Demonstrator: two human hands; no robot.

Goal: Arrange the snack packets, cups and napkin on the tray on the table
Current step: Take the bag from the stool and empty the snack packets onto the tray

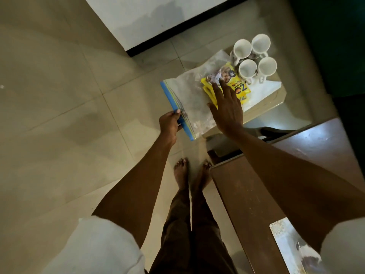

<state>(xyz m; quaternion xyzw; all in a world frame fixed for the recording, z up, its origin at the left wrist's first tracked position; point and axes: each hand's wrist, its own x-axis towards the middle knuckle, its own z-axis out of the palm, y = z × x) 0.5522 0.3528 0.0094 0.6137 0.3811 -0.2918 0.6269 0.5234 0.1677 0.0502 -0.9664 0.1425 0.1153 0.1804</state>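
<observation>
Yellow snack packets [235, 86] lie on the tray [270, 89] beside four cups [254, 58] | left hand [169, 125] pinches clear zip bag [189, 99] by its blue seal | right hand [227, 107] flat, fingers spread over packets (napkin not identifiable) | step: arranging packets | next: clear the bag, square the packets.

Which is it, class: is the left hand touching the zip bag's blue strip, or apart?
Touching. The head view shows the left hand pinching the blue strip of the zip bag.

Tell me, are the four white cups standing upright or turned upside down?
Upright. The four cups show round open mouths and pale insides facing the camera. They look empty.
</observation>
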